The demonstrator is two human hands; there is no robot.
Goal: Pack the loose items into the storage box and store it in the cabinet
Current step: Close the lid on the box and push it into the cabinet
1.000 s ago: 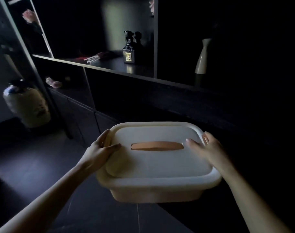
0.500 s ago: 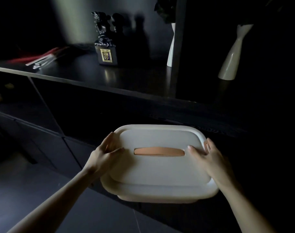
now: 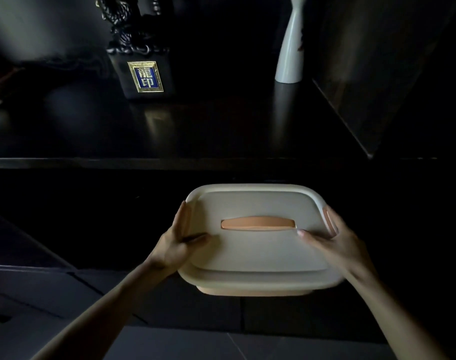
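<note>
A cream storage box (image 3: 258, 253) with its lid on and an orange handle (image 3: 258, 223) set into the lid is held in the air in front of a dark cabinet (image 3: 195, 163). My left hand (image 3: 178, 240) grips the box's left side, thumb lying on the lid. My right hand (image 3: 330, 239) grips its right side, thumb on the lid near the handle's end. The box sits just below the cabinet's shelf edge, before a dark lower compartment. Its contents are hidden.
On the black shelf above stand a dark dragon seal ornament (image 3: 143, 74) with a blue and gold plaque and a white slender vase (image 3: 290, 48). A dark upright panel (image 3: 377, 87) bounds the shelf on the right. Grey floor (image 3: 169, 344) lies below.
I have come closer to the cabinet and face it straight on. The box has moved forward toward the dark space under the shelf. Both hands keep their hold.
</note>
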